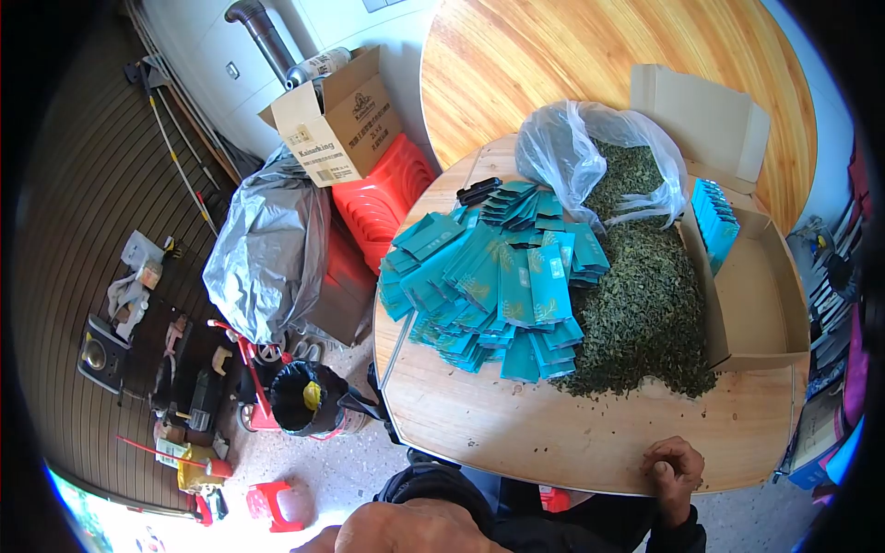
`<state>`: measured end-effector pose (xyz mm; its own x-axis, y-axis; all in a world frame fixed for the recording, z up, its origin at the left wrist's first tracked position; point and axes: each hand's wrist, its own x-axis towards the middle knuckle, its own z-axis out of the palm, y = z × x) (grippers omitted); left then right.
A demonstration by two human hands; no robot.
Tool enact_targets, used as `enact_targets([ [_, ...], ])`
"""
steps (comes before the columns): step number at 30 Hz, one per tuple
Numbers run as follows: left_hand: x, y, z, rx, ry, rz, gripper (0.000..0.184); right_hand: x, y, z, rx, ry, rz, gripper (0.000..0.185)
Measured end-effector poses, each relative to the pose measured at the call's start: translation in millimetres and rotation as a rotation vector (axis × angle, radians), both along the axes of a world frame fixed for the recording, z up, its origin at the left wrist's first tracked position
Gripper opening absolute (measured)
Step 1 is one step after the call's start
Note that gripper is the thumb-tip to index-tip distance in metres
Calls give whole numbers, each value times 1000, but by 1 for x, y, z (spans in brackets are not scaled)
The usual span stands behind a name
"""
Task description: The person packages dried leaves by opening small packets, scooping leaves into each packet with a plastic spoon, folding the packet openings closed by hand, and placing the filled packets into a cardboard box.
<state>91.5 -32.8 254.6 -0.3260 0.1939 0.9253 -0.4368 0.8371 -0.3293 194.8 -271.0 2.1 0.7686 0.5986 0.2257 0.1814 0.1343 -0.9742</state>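
My right hand (pixel 675 468) rests at the near edge of the wooden table (pixel 516 424), its fingers curled in and nothing visible in them. Close under the camera, a large skin-coloured shape, apparently my left hand (pixel 410 530), fills the bottom edge; its fingers cannot be made out. Beyond the right hand lies a heap of dried green leaves (pixel 636 313), spilling from a clear plastic bag (pixel 558 152). Left of the heap, many flat teal packets (pixel 498 276) overlap in a loose pile. Behind them sits a small black object (pixel 478 192).
An open cardboard box (pixel 761 290) at the right holds a row of teal packets (pixel 714 221). A round wooden tabletop (pixel 498 55) stands behind. Leftward are red stacked stools (pixel 383 194) under a printed carton (pixel 346 124), a silver cover (pixel 267 249) and a black-lined bin (pixel 309 396).
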Motion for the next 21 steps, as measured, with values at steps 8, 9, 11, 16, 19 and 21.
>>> enact_targets([
  [8, -55, 17, -32, 201, 609, -169, 42, 0, 0, 1, 11, 20, 5, 33],
  [9, -48, 16, -26, 215, 627, -204, 42, 0, 0, 1, 12, 12, 7, 33],
  [11, -11, 1, -5, 123, 329, -158, 42, 0, -1, 1, 13, 4, 11, 33],
  [16, -49, 9, -20, 163, 710, -245, 43, 0, -1, 0, 15, 14, 17, 33],
  [19, -51, 8, -20, 150, 703, -248, 44, 0, -2, 1, 5, 29, 20, 32],
  [21, -49, 7, -16, 130, 753, -244, 42, 0, -2, 0, 15, 18, 27, 32],
])
